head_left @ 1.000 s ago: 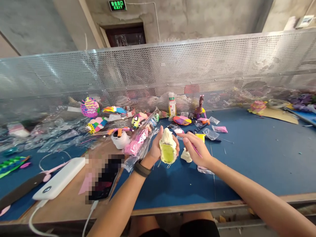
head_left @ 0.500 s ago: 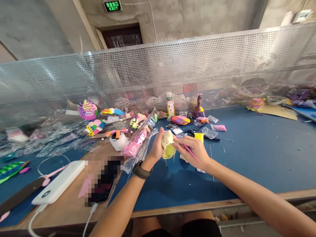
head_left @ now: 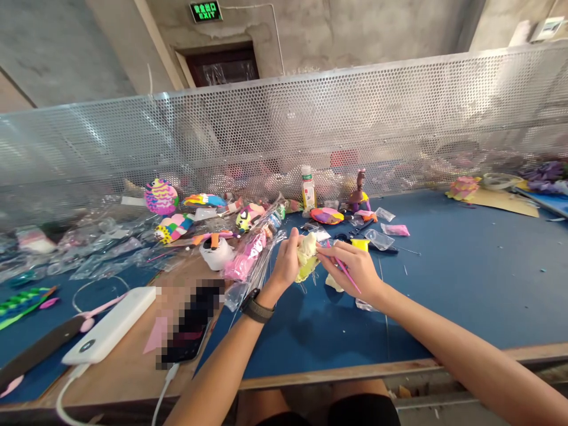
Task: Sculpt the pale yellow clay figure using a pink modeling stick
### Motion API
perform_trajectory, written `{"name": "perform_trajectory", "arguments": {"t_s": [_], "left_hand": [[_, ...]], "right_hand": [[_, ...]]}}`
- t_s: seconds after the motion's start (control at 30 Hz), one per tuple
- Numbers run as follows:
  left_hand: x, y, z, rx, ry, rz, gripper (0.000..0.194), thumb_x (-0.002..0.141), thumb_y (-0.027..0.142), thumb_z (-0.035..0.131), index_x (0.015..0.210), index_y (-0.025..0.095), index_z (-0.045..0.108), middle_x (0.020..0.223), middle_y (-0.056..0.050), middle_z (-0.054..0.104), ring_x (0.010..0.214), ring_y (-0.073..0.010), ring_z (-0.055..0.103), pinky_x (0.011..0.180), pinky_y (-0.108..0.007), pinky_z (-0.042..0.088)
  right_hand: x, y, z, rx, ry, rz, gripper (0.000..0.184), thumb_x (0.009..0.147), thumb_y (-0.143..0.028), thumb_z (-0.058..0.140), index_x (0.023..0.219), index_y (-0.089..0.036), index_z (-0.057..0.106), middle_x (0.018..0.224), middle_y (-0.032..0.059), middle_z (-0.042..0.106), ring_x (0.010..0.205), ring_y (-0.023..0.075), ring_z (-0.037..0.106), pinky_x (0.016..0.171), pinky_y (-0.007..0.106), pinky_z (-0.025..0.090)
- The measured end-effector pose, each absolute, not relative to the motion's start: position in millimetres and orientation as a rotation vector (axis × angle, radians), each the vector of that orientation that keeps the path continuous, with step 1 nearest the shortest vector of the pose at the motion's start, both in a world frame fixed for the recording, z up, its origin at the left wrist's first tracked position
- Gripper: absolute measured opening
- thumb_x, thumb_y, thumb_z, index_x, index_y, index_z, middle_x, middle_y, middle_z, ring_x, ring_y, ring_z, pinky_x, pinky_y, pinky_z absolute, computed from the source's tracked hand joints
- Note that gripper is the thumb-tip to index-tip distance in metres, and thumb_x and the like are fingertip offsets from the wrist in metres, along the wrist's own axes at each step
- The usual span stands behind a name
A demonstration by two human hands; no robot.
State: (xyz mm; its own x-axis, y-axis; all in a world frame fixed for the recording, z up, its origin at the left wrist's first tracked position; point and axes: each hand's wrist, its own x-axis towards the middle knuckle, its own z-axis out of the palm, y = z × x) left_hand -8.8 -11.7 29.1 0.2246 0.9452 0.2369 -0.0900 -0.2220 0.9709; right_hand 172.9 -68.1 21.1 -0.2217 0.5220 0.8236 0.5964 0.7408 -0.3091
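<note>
The modelled clay piece is pale cream-yellow, turning lime-yellow lower down, and the slim tool is vivid pink. The table mat is deep blue, the power bank white, the wristband dark grey. Wavy pink, yellow and purple stripes cover a round ornament; orange, purple and pink patches colour an oval ornament. The exit sign shows green lettering on black.
</note>
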Motion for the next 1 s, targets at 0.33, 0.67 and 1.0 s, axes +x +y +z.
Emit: {"name": "perform_trajectory", "arguments": {"t_s": [0.33,0.67,1.0], "left_hand": [[-2.1,-19.5,35.4,1.542,0.92,1.244,0.076,0.089,0.09,0.047,0.057,0.021,0.055,0.052,0.0,0.045,0.05,-0.0128,0.04,0.047,-0.028,0.03],[-0.2,-20.8,34.9,1.577,0.934,1.234,0.076,0.092,0.089,0.044,0.057,0.021,0.051,0.052,0.001,0.041,0.05,-0.0125,0.036,0.048,-0.028,0.028],[-1.5,-11.2,26.8,1.453,0.815,1.203,0.08,0.089,0.092,0.043,0.076,0.019,0.073,0.066,-0.005,0.067,0.059,-0.018,0.059,0.059,-0.03,0.046]], "right_hand": [[189.6,-57.4,19.6,-0.748,-2.097,-0.507,0.034,0.11,-0.02,0.055,0.137,-0.029,0.074,0.085,0.0037,0.072,0.075,0.0173,0.063,0.062,0.028,0.051],[191.1,-60.3,23.5,-0.726,-2.106,-0.39,0.024,0.109,-0.024,0.057,0.115,-0.028,0.08,0.085,0.0049,0.072,0.073,0.0179,0.063,0.063,0.029,0.051],[177.1,-71.3,30.4,-0.719,-1.572,0.742,0.03,0.109,-0.052,0.053,0.124,-0.025,0.055,0.076,0.0002,0.071,0.06,0.015,0.065,0.051,0.025,0.051]]}}
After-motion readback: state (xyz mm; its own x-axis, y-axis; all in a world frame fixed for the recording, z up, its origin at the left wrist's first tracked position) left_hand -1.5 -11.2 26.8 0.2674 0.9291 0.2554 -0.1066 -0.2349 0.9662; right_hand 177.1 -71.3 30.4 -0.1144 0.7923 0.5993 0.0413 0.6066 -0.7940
